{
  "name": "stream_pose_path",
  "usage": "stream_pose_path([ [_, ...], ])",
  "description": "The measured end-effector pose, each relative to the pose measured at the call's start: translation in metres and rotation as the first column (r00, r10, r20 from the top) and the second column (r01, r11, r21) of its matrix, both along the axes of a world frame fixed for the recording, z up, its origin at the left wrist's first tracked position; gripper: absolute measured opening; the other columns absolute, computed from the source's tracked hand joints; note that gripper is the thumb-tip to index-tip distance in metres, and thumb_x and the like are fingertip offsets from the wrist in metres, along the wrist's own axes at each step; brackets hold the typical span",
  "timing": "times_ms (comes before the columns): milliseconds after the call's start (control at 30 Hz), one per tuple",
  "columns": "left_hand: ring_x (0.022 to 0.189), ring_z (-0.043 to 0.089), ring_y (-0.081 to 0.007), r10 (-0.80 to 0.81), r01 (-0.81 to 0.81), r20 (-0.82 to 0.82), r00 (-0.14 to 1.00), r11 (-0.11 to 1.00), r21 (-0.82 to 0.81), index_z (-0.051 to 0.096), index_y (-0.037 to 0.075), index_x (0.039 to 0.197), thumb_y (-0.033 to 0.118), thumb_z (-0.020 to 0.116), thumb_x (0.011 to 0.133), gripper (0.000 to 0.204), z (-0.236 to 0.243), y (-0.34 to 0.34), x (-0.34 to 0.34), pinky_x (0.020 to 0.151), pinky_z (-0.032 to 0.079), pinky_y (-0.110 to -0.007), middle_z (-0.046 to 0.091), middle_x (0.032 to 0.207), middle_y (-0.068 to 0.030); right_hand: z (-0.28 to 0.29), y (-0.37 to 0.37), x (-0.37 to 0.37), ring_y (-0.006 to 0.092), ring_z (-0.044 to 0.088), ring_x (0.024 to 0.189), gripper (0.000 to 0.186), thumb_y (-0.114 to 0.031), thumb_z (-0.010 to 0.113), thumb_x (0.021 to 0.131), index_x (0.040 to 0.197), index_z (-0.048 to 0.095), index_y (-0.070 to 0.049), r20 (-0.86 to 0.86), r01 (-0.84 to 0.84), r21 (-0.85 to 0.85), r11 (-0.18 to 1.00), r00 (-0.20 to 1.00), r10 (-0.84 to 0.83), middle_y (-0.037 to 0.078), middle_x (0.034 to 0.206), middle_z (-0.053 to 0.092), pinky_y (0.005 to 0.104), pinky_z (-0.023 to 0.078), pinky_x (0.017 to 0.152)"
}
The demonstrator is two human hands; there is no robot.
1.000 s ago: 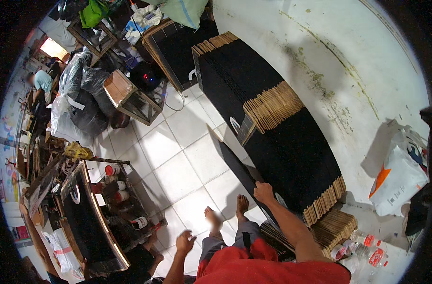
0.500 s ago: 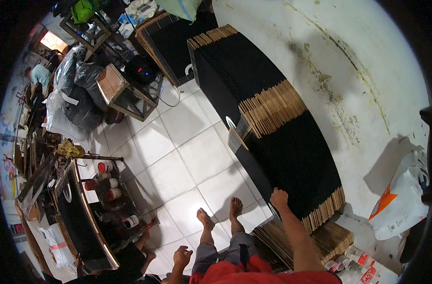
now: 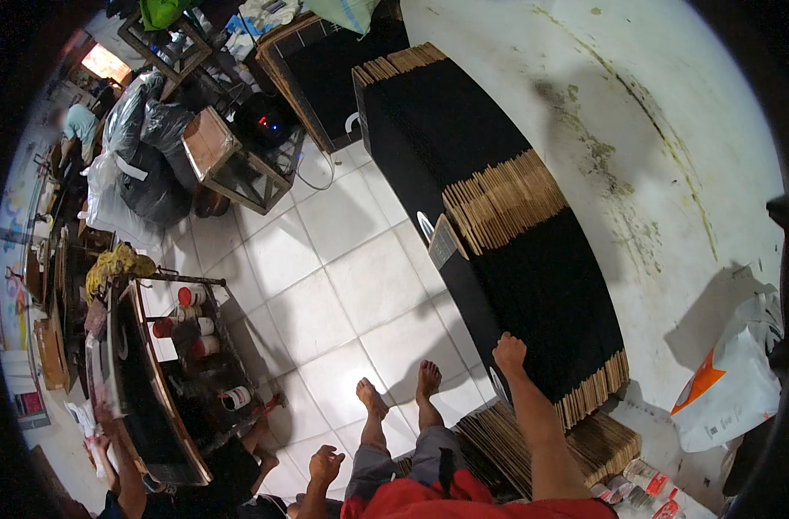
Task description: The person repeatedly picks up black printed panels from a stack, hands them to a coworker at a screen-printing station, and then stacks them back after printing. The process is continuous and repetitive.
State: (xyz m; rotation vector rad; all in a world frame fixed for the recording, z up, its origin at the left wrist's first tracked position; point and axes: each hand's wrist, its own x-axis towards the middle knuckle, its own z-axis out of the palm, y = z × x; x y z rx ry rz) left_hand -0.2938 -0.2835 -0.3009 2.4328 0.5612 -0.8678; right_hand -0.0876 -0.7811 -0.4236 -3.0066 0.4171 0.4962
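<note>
My right hand (image 3: 509,353) is closed on the top edge of the front black panel (image 3: 464,290), near its close end. That panel leans against a long row of black panels (image 3: 550,294) standing on edge, with tan edges showing in bands. A small tan-edged board piece (image 3: 446,244) sticks out at the middle of the front panel, beside a white printed mark. My left hand (image 3: 325,464) is in the air beside my left knee, its fingers loosely bent and the thumb apart. Nothing shows in it.
More tan-edged panels (image 3: 602,450) are stacked low at my right, beside clear bottles (image 3: 645,476). A white bag (image 3: 732,389) is by the wall. At left, a co-worker's hands (image 3: 109,454) are at a framed printing table (image 3: 152,389) with several jars (image 3: 206,346). Dark bags (image 3: 152,195) lie beyond.
The front panel and its small board piece have swung back closer to the row. My right hand has risen slightly. At left, the co-worker's hands have come into view with a tilted frame.
</note>
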Motion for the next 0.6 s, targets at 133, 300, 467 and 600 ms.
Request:
stream_pose_path([
  [133,0.076,0.064,-0.0277,0.031,-0.031,-0.026,0.999,1.000,-0.001,0.060,0.002,0.095,0.029,0.069,0.072,0.037,0.001,0.000,-0.003,0.069,0.051,-0.037,0.065,0.081,-0.0154,0.000,0.001,0.003,0.0309,0.065,0.075,0.022,-0.017,0.065,0.070,0.085,0.058,-0.002,-0.043,0.029,-0.019,0.999,0.999,-0.030,0.015,0.079,0.065,0.0395,0.053,0.067],
  [300,0.076,0.064,-0.0274,0.076,-0.076,-0.034,0.996,0.997,0.007,0.060,0.002,0.095,0.031,0.070,0.071,0.038,-0.004,0.002,-0.006,0.069,0.051,-0.037,0.066,0.082,-0.0152,0.004,0.000,0.006,0.0302,0.065,0.076,0.026,-0.017,0.068,0.067,0.085,0.058,-0.002,-0.065,0.039,-0.026,0.999,0.997,-0.041,0.015,0.080,0.066,0.0389,0.053,0.069],
  [467,0.075,0.064,-0.0278,0.092,-0.092,-0.022,0.996,0.996,-0.010,0.061,0.003,0.095,0.031,0.070,0.070,0.039,-0.008,0.010,-0.013,0.069,0.051,-0.037,0.066,0.080,-0.0151,0.006,-0.001,0.009,0.0294,0.065,0.075,0.025,-0.017,0.068,0.067,0.085,0.058,-0.001,-0.095,0.033,-0.052,0.998,0.995,-0.038,0.015,0.079,0.066,0.0378,0.053,0.067],
  [600,0.076,0.064,-0.0281,0.094,-0.094,-0.009,0.996,0.996,-0.001,0.061,0.002,0.095,0.030,0.070,0.070,0.038,-0.009,0.015,-0.015,0.069,0.051,-0.038,0.066,0.081,-0.0149,0.008,-0.002,0.008,0.0300,0.065,0.076,0.024,-0.015,0.068,0.068,0.085,0.059,-0.002,-0.099,0.047,-0.051,0.998,0.994,-0.052,0.015,0.080,0.065,0.0376,0.053,0.067],
])
